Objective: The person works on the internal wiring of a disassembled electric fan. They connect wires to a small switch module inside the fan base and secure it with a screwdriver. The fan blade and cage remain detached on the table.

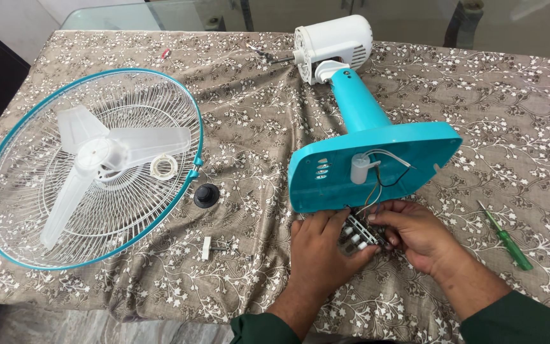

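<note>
Both hands working at the near edge of the teal fan base (377, 162), lying tipped on its side with the underside facing near. Left hand (318, 251) cupping the switch block (359, 234) from below, fingers curled and pressed against its near side; right hand (415, 232) pinching the block's right end between thumb and fingertips. Block sitting just outside the base's lower rim, its white buttons showing between the two hands. Thin wires (383, 172) running from the block up past the white capacitor (359, 169) on the underside. Risk here, by the look of it: pulling the block too far near and straining or snapping those wires at their joints, since slack seems short. Base resting only on its edge and stem, so possibly rolling under a sideways tug. Green screwdriver (509, 239) lying well off to the right, black knob (205, 195) and fan guard (90, 169) with blade to the left on the patterned cloth (256, 127); small loose parts easily getting lost in those folds.
</note>
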